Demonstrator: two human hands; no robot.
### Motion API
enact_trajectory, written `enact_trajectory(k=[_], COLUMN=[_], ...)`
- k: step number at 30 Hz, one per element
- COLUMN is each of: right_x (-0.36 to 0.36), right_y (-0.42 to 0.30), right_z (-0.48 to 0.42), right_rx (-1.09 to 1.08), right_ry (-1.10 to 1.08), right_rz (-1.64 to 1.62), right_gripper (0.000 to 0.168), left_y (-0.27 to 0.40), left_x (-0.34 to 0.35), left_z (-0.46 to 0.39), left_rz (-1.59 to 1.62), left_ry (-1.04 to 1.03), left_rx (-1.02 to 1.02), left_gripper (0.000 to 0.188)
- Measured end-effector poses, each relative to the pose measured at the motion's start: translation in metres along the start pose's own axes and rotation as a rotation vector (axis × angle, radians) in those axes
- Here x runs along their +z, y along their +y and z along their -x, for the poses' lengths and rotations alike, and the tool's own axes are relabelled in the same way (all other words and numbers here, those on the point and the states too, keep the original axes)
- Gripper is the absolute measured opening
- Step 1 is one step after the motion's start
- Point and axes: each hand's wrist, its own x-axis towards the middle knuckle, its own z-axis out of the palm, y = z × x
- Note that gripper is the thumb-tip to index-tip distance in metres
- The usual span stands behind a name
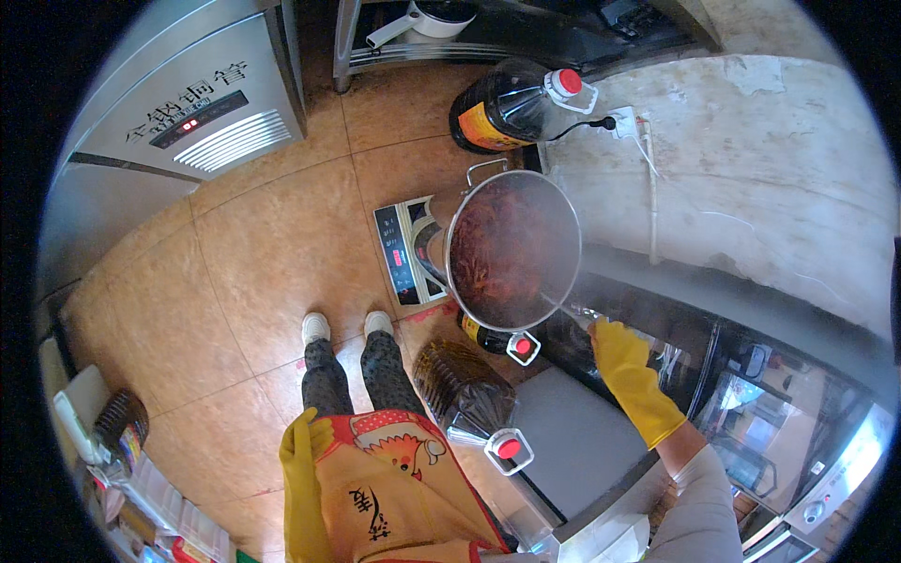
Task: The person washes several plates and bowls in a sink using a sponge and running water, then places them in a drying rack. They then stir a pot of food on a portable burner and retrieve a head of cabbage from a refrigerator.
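Note:
My right hand (623, 362), in a yellow rubber glove, grips the handle of a metal utensil (578, 310) over the near right rim of a tall steel stockpot (459, 299). The utensil's far end is lost in steam and in the dark red-brown contents (503, 246). The pot stands on an induction cooker (398, 253) with a lit display. In a matching glove, my left hand (307, 436) is at the hem of my orange and red apron (415, 485). Its fingers are partly curled, and whether they pinch the cloth is unclear.
Red-capped jugs of dark liquid stand beyond the pot (514, 105) and at its near side (521, 345). A ribbed oil jug (468, 390) is by my legs. A plug (607, 123) sits in the wall socket. At left are a steel cabinet (232, 91) and storage boxes (162, 500).

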Motion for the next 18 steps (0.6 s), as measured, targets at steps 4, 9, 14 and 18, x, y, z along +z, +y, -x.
enact_trajectory(k=[4,9,14,18], right_x=[0.043,0.093,0.207,0.167], right_y=[-0.037,-0.117,-0.122,-0.147], right_z=[-0.007,-0.075,-0.202,-0.176], right_rx=[-0.163,-0.163,0.205,0.059], right_ry=[0.013,-0.192,-0.613,-0.035], right_rz=[-0.257,-0.439,-0.87,-0.639], right_gripper=[0.022,0.024,0.03,0.029], left_y=[-0.009,-0.008,-0.021,-0.011], left_x=[-0.009,-0.018,-0.04,-0.047], left_z=[-0.007,-0.003,-0.019,-0.005], left_rz=[0.011,0.012,0.003,-0.009], left_ry=[-0.03,0.084,0.039,0.162], left_rx=[0.027,-0.026,0.007,0.028], left_gripper=[0.04,0.04,0.039,0.039])
